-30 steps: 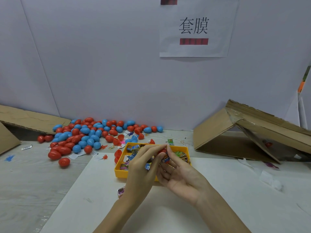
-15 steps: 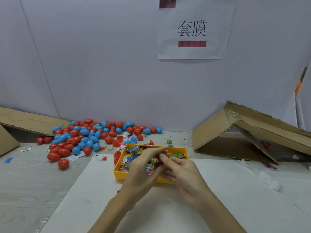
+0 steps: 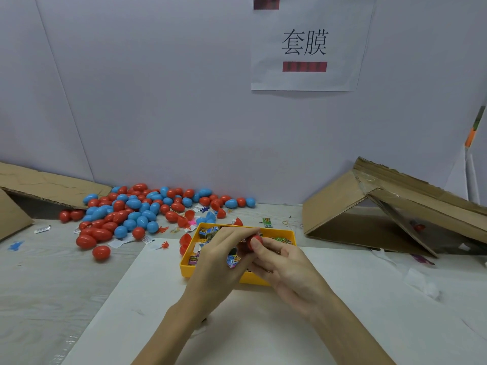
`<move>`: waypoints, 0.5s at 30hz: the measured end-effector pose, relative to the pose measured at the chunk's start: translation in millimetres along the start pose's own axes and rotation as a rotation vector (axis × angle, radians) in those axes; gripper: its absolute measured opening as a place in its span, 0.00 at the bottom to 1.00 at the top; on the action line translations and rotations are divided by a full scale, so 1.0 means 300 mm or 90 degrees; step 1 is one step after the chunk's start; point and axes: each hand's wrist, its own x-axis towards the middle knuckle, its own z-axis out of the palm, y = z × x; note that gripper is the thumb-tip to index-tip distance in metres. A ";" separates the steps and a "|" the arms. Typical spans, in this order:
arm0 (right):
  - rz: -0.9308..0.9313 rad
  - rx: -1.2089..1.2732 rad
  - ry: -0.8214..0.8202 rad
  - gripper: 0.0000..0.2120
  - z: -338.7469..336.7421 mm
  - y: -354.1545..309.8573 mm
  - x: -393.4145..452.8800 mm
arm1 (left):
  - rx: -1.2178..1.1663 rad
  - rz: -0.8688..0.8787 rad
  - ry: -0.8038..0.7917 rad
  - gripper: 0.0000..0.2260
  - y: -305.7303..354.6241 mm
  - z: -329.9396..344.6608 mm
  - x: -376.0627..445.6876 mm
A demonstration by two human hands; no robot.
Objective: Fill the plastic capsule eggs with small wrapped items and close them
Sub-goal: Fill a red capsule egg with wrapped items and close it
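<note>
1. Both hands meet above a yellow tray point(image 3: 290, 237) of small wrapped packets point(image 3: 208, 232); the fingers hide most of what they hold.
2. The left hand point(image 3: 218, 262) and right hand point(image 3: 287, 267) each have a closed grip on a glossy red plastic egg point(image 3: 254, 241).
3. Whether the egg is fully shut cannot be told.
4. A pile of smooth red and blue eggs point(image 3: 139, 209) lies on the surface at back left.
5. Folded brown cardboard point(image 3: 395, 198) stands to the right.

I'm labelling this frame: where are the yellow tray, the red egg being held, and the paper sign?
yellow tray point(image 3: 291, 235), head view, far right rim.
red egg point(image 3: 257, 239), head view, rounded top between both hands.
paper sign point(image 3: 342, 43), head view, blank area right of the characters.
</note>
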 end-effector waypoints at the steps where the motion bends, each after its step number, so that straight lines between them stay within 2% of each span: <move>1: -0.001 -0.004 -0.003 0.24 0.000 0.000 0.001 | 0.006 0.010 0.004 0.19 0.001 -0.001 -0.001; 6: 0.000 -0.011 -0.021 0.24 -0.004 -0.002 0.004 | 0.042 0.044 0.016 0.19 -0.003 -0.001 -0.002; 9: 0.008 0.019 -0.055 0.21 -0.011 -0.006 0.003 | 0.045 0.042 0.018 0.20 -0.003 0.004 0.002; 12: -0.009 0.013 -0.048 0.17 -0.016 -0.003 0.008 | 0.027 -0.027 0.007 0.23 -0.007 0.002 0.004; 15: -0.117 -0.134 0.075 0.17 -0.016 0.018 0.018 | -0.148 -0.158 -0.069 0.21 -0.001 -0.003 0.002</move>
